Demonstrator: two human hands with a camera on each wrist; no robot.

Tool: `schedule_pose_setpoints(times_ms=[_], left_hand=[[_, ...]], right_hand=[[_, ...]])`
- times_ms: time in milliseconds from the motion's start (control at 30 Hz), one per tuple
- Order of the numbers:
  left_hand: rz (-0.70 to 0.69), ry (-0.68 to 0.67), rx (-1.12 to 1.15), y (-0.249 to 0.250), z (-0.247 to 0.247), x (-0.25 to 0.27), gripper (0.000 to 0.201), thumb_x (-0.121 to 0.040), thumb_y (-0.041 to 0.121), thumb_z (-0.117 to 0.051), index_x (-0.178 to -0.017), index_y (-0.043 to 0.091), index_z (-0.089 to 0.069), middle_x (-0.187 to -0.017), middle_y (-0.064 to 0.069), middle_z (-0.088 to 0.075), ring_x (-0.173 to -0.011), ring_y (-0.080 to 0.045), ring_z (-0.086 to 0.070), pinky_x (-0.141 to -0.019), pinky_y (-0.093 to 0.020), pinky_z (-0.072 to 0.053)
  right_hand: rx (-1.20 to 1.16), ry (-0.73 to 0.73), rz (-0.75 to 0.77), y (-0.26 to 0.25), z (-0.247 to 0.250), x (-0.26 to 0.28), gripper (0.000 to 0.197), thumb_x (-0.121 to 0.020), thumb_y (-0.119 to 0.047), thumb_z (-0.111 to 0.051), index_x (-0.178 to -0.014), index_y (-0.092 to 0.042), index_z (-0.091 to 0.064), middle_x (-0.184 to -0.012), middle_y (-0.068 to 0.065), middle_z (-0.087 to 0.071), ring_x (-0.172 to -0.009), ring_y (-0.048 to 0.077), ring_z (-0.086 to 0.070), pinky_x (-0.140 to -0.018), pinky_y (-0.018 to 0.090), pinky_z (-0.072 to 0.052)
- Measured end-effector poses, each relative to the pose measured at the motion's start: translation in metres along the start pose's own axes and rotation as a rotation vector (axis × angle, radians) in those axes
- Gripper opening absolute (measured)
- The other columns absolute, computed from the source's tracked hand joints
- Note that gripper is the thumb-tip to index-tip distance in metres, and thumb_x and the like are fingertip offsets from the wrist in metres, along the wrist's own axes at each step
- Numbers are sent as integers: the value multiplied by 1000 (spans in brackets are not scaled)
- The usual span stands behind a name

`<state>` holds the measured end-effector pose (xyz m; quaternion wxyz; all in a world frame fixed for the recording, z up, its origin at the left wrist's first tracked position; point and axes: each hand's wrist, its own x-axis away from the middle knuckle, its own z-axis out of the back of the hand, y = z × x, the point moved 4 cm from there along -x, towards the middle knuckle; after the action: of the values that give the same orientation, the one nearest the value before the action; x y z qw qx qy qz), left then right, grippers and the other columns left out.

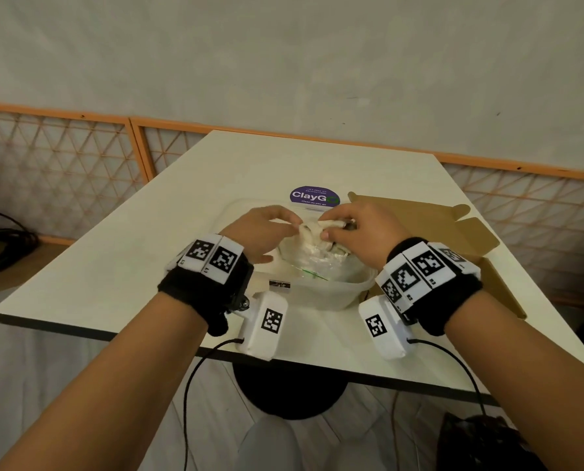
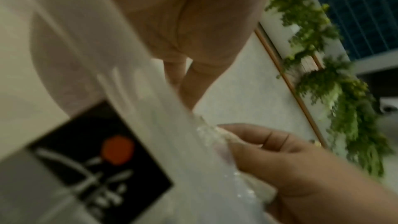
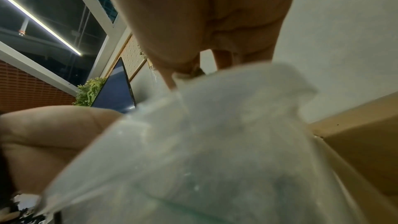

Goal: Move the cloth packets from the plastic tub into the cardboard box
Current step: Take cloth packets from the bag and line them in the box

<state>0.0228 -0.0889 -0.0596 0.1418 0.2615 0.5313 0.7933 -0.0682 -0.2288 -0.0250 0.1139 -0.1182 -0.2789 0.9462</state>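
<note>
Now both your hands pinch cloth packet (image 1: 312,229) over plastic tub (image 1: 321,294): left hand (image 1: 263,232), right hand (image 1: 362,232); cardboard box (image 1: 430,232) beside; slippery wrap may slide out, dropping packet back

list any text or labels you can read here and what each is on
"ClayG": large white letters on the purple round sticker on the table; the last letter is hidden.
Small lines above and below it: too blurred to read.
Black label on the plastic tub: orange dot and white strokes, unreadable.
Wristband tags: square codes, tiny illegible characters.
</note>
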Motion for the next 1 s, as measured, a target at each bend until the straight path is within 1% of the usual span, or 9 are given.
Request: schedule_pose_setpoints(times_ms=[100, 200, 300, 367, 433, 500, 633, 867, 1000], left_hand=[[44, -97, 30, -6, -1, 6, 11, -86, 11, -65, -87, 23, -65, -105, -4, -63, -97, -17, -59, -84, -33, -53], [31, -43, -44, -9, 0, 3, 14, -85, 7, -65, -86, 20, -63, -106, -6, -59, -100, -18, -55, -82, -33, -53], [15, -43, -137, -6, -5, 3, 20, -89, 14, -62, -108, 21, -60, -115, -5, -56, -104, -18, -54, -86, -33, -53], [-16, -79, -157, -4, -8, 4, 38, -89, 19, -64, -125, 25, -56, -120, -2, -50, -106, -18, -53, -85, -32, -53], [-55, -129, -139, -2, -11, 7, 52, -83, 20, -71, -130, 34, -53, -127, 0, -46, -111, -19, -54, -82, -30, -52], [-77, -145, -157, -1, -11, 7, 61, -77, 18, -76, -130, 36, -52, -130, 0, -45, -108, -18, -55, -80, -28, -50], [-62, -140, -215, -3, -8, 4, 67, -71, 14, -80, -132, 26, -53, -132, 1, -49, -108, -24, -59, -84, -31, -51], [-19, -73, -298, -7, -7, -9, 80, -71, 27, -82, -140, 16, -43, -135, -4, -48, -100, -18, -55, -94, -34, -51], [-44, 23, -368, -4, -2, -12, 69, -79, 41, -72, -139, 26, -43, -146, -6, -37, -124, -25, -49, -106, -39, -39]], right_hand=[[-233, 45, -82, 9, 2, -7, 19, -84, -20, -67, -103, -20, -69, -97, 2, -65, -85, 20, -63, -62, 17, -47], [-419, 76, -123, 13, 2, -6, 19, -83, -30, -67, -100, -21, -69, -100, 5, -68, -90, 23, -66, -79, 37, -57], [-255, -55, -134, 11, -9, -2, 44, -74, -47, -70, -114, -31, -61, -121, -7, -59, -116, 16, -53, -99, 36, -44], [-103, -103, -119, 6, -13, -2, 48, -73, -42, -73, -118, -36, -58, -139, -8, -45, -138, 16, -28, -110, 36, -31], [-13, -108, -83, -1, -13, -3, 35, -80, -26, -69, -114, -29, -62, -134, -5, -49, -137, 12, -29, -113, 32, -24], [-35, -83, -65, -4, -10, -6, 19, -83, -14, -65, -98, -24, -69, -111, -5, -61, -119, 11, -47, -106, 30, -32], [-377, 68, -155, 5, 4, -14, 27, -77, -3, -68, -70, -29, -70, -74, -6, -68, -65, 10, -58, -54, 17, -46], [-805, 132, -150, -6, 42, -20, 17, -76, -2, -70, -78, -19, -68, -74, 2, -67, -57, 10, -60, -48, 15, -44], [-878, 131, -170, -10, 42, -25, 17, -78, 0, -68, -79, -17, -67, -65, -3, -67, -50, 5, -59, -47, 14, -46]])
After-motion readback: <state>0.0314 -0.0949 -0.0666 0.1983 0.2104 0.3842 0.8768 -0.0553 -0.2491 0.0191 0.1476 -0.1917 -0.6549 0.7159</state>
